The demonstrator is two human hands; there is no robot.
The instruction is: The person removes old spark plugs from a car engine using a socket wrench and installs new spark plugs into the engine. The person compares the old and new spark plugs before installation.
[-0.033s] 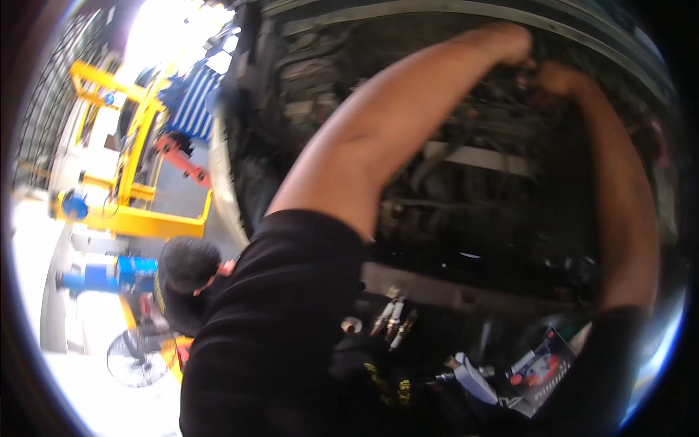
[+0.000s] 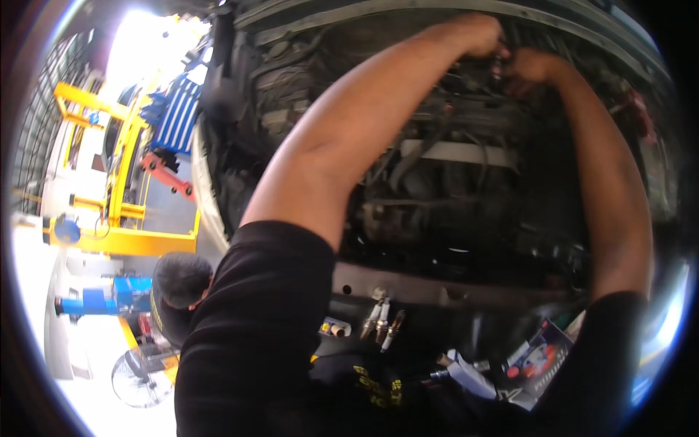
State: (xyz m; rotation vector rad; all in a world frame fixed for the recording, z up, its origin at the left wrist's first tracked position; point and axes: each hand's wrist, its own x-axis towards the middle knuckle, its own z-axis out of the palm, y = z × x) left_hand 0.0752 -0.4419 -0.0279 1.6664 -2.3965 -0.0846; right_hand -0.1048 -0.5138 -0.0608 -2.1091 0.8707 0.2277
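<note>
Up top, both hands, left (image 2: 480, 35) and right (image 2: 530, 69), pinch a small part deep in the engine (image 2: 451, 175); fingers curled tight; spark plugs (image 2: 382, 320) lie near for reach.

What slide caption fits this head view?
Both hands, left hand and right hand, reach deep into the engine bay; spark plugs lie below.

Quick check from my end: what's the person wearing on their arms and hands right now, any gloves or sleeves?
No gloves: the left hand and right hand are both bare. Each arm wears a short black sleeve, the left sleeve and right sleeve, ending above the elbow, so the forearms are uncovered. No watch, bands or markings are visible on the wrists or forearms.
</note>
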